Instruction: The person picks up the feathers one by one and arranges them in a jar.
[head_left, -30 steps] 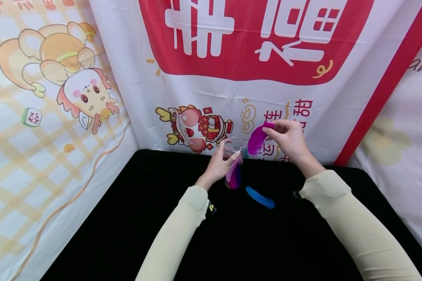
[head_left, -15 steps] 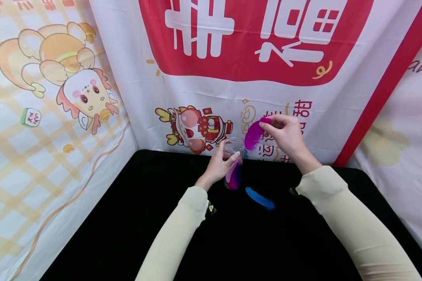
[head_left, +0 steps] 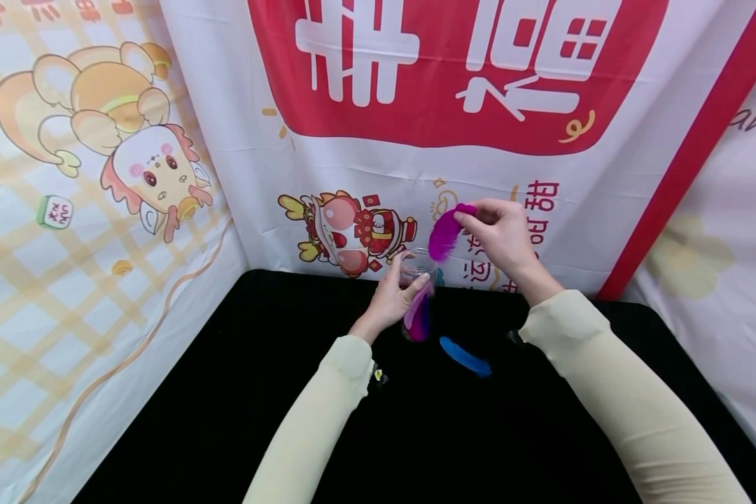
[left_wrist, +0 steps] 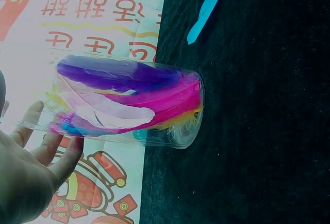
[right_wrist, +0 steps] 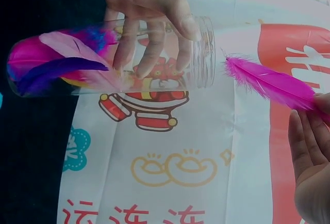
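My left hand (head_left: 390, 297) grips a clear jar (right_wrist: 203, 53) near its open mouth, fingers and thumb round the wall. Inside the jar lie several feathers: purple (left_wrist: 111, 74), pale pink (left_wrist: 111, 110) and magenta, with bits of yellow and blue. My right hand (head_left: 504, 234) pinches a magenta feather (head_left: 443, 236) by one end, between thumb and fingers. Its lower, fluffy end hangs just above and to the right of the jar's mouth, apart from the rim, as the right wrist view also shows. A blue feather (head_left: 465, 357) lies on the black table to the right of the jar.
The black tabletop (head_left: 327, 434) reaches back to a printed white and red cloth backdrop (head_left: 258, 175). A checked printed cloth (head_left: 50, 280) hangs at the left, and a further white cloth (head_left: 718, 336) stands at the right.
My right hand has moved left and slightly up with the magenta feather, bringing it closer to the jar's mouth. The left hand and jar have stayed nearly still.
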Action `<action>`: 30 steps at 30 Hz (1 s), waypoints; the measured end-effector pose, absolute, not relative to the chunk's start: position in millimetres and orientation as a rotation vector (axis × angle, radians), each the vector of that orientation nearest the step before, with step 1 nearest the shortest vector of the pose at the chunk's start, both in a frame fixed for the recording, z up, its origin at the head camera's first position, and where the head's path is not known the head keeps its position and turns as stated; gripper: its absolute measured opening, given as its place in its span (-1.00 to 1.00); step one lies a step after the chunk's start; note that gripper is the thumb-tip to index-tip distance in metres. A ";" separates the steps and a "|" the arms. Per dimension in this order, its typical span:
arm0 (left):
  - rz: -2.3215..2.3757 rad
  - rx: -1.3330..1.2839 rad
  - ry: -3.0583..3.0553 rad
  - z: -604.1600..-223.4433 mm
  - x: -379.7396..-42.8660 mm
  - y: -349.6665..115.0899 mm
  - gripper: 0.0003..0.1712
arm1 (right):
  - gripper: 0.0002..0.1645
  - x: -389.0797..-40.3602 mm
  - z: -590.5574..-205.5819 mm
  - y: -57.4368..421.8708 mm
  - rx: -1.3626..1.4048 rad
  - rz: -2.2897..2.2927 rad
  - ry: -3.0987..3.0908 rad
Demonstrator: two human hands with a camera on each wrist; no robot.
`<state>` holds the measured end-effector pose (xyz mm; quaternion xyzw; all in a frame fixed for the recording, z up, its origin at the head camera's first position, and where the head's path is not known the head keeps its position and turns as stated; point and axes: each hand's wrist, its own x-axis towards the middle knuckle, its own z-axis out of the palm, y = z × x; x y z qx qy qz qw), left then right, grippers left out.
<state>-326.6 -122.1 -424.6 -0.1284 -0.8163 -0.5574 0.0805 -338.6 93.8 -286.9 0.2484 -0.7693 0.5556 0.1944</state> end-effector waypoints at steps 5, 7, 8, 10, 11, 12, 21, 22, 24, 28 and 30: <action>-1.686 -0.379 -2.431 -424.7 -326.8 -121.7 -0.30 | -0.75 -338.7 -287.0 89.4 0.710 1.519 -2.162; -1.691 -0.380 -2.428 -424.6 -326.9 -121.5 -0.32 | -0.75 -339.1 -288.3 87.8 0.723 1.505 -2.172; -1.692 -0.381 -2.428 -424.8 -327.0 -121.4 -0.32 | -0.76 -339.2 -289.3 87.2 0.728 1.492 -2.183; -1.693 -0.384 -2.429 -424.7 -327.0 -121.4 -0.30 | -0.78 -340.1 -291.8 86.0 0.749 1.459 -2.205; -1.692 -0.386 -2.432 -424.6 -326.9 -121.4 -0.29 | -0.78 -340.2 -292.9 85.2 0.754 1.444 -2.216; -1.691 -0.385 -2.435 -424.3 -326.6 -121.4 -0.28 | -0.79 -340.5 -294.0 84.6 0.762 1.427 -2.225; -1.700 -0.386 -2.436 -421.8 -324.2 -121.8 -0.25 | -0.82 -338.7 -299.7 81.9 0.789 1.383 -2.264; -1.703 -0.386 -2.436 -421.8 -324.1 -121.9 -0.26 | -0.82 -338.8 -300.5 81.9 0.795 1.380 -2.267; -1.706 -0.384 -2.438 -421.8 -323.8 -122.0 -0.25 | -0.82 -339.2 -302.6 81.8 0.810 1.387 -2.265; -1.707 -0.383 -2.439 -423.2 -324.2 -122.0 -0.24 | -0.84 -339.7 -306.8 81.1 0.840 1.382 -2.260; -1.693 -0.385 -2.440 -424.1 -324.6 -122.0 -0.23 | -0.84 -339.7 -308.2 80.6 0.856 1.370 -2.258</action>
